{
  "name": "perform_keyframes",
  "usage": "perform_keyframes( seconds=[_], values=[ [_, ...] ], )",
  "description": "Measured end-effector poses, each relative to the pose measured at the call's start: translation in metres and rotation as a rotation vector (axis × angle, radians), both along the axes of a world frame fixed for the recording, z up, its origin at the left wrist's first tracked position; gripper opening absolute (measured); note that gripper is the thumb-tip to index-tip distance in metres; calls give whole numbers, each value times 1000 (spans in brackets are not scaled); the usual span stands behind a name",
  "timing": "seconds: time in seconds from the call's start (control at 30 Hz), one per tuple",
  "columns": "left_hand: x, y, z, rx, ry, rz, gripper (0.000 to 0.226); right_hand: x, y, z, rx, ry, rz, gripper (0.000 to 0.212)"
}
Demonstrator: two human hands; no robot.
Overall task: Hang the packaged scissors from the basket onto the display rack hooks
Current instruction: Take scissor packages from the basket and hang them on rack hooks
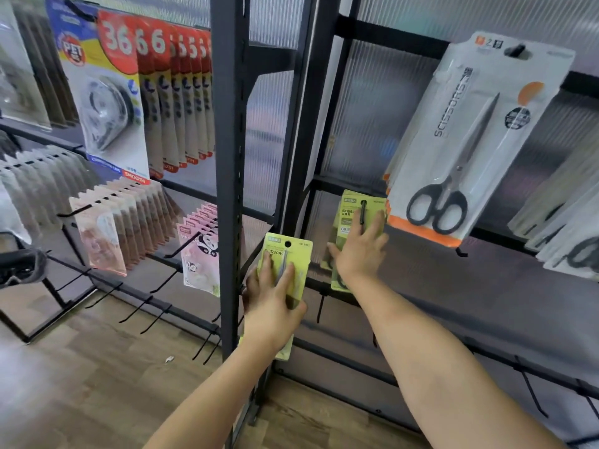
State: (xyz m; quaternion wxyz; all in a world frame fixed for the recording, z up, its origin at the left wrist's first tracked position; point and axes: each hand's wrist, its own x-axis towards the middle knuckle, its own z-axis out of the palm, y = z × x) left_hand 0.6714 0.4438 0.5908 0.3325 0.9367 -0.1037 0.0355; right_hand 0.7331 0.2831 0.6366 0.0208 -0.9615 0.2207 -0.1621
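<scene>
**Green "SCISSORS" cards meet the hook**

The left hand [275, 303] grips a yellow-green card pack [287, 254], fingers spread over its front and thumb curled round the lower right edge. Above the fingertips the card reads "SCISSORS" in dark letters, with a round punched hole and a small code at the top that is too blurred to read. A slim pair of metal blades shows under clear film between the fingers.

To the right of that grip, the right hand [358, 254] presses with straight, spread fingers on a hung green pack [351, 209], which sits on a black wire hook [363, 212] passing through its top hole. "SCISSO…" and "GRIP" are legible beside the fingertips. More green cards lie behind it.

Above and right of the right hand hangs a large grey-white pack [479, 137] with an orange base strip, printed "SCISSORS" lengthwise, holding black-handled steel scissors.

Left of the left hand stands a dark metal upright [228, 157] with slotted holes. Beyond it hang red cards [162, 92] marked "36" and "SMOOTH", and a blue-yellow "PET" pack [97, 76]. The back panels are ribbed translucent plastic; the floor is wood-grain.
</scene>
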Motion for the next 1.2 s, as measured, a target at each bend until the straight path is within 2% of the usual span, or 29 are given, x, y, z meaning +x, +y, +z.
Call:
perform_keyframes(
  seconds=[0.2, 0.27, 0.33, 0.4, 0.53, 0.63, 0.73, 0.83, 0.93, 1.07, 1.13, 1.2],
  values=[
    [4, 3, 2, 57, -18, -32, 70, 1, 2, -2, 83, 25, 22, 86],
    [3, 2, 2, 64, -34, -56, 71, -6, 0, -1, 115, -31, 66, 79],
    [-1, 2, 3, 83, -50, -90, 71, -19, -2, 2, 279, -151, 179, 64],
    [-4, 0, 2, 127, -81, -120, 72, -35, -5, 10, 540, -202, 287, 50],
    [-13, -10, -2, 126, -201, -167, 70, -59, -6, 35, 903, -48, 350, 35],
    [-20, -19, -2, 128, -253, -192, 70, -70, -6, 42, 990, 48, 330, 25],
    [-29, -26, 3, 95, -290, -213, 71, -81, -8, 43, 1034, -5, 312, 13],
    [-36, -29, 6, 24, -331, -235, 73, -92, -13, 47, 1117, -91, 296, 9],
    [-39, -30, 19, -205, -187, -167, 68, -99, -23, 49, 1052, -161, 288, 11],
    [-34, -28, 26, -573, 212, 2, 36, -101, -34, 53, 1024, -236, 279, 12],
    [-27, -25, 20, -673, 343, -10, 21, -98, -36, 55, 1022, -247, 288, 12],
    [-22, -23, 13, -720, 372, -26, 13, -92, -37, 56, 1008, -246, 304, 15]
  ],
)
